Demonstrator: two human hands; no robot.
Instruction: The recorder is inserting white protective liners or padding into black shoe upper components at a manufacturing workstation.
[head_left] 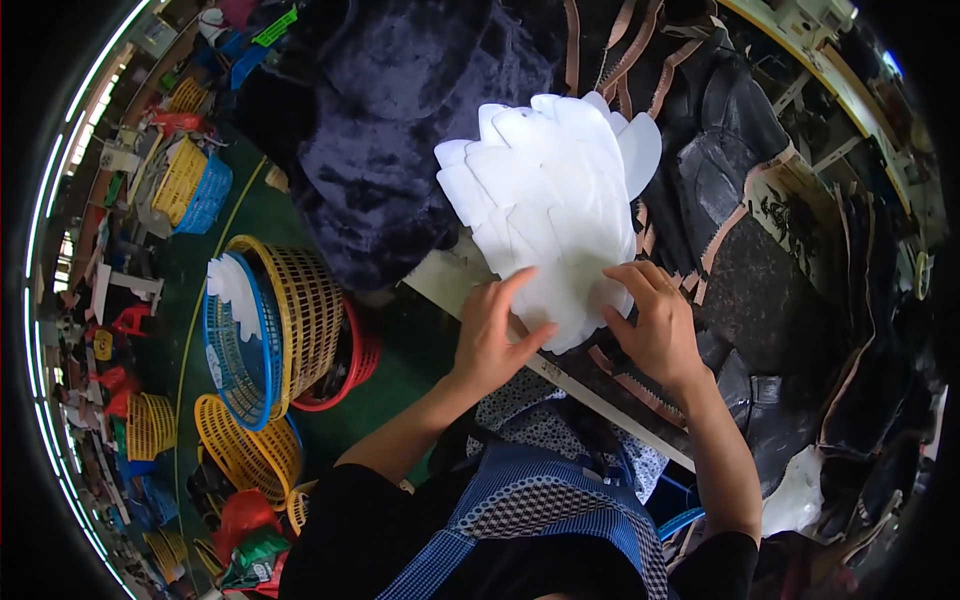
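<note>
A pile of thin white rounded pieces lies fanned out and overlapping like scales on the worktable in front of me. My left hand is at the pile's near left edge, thumb and forefinger spread apart with their tips on the white pieces. At the near right edge, my right hand touches the pile with bent fingers, its thumb apart from the forefinger. Neither hand is closed round a piece. Dark blue plush material lies beyond and left of the pile.
Black leather-like pieces with tan edges cover the table's right side. Left, on the green floor, stand a blue basket holding white pieces, a yellow basket and a red basket. The table's pale edge runs before me.
</note>
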